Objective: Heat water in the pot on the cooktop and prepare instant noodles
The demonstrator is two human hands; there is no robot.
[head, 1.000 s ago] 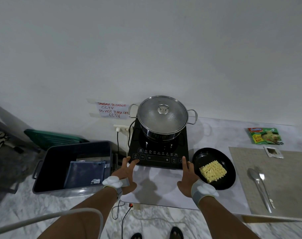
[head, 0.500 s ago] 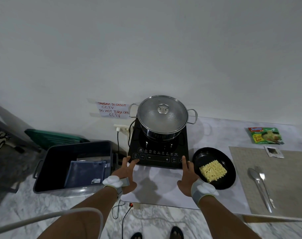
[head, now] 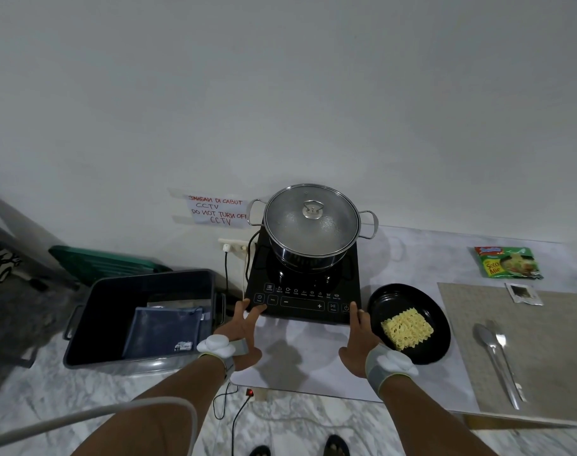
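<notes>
A steel pot [head: 308, 250] with a fogged glass lid [head: 312, 220] stands on the black induction cooktop [head: 302, 291] at the table's back. My left hand [head: 244, 327] rests at the cooktop's front left corner, fingers spread and touching its edge. My right hand [head: 359, 330] touches the front right corner near the power button, fingers apart. Neither hand holds anything. A black plate [head: 409, 299] to the right carries a dry noodle block [head: 407, 328]. The green noodle wrapper [head: 507, 262] lies at the back right.
A beige placemat [head: 550, 330] on the right bears a spoon and fork [head: 497, 360] and a seasoning sachet [head: 524, 293]. A dark plastic bin [head: 142, 317] with a blue pouch sits on the floor at left. Cables and a power strip [head: 237, 246] run behind the cooktop.
</notes>
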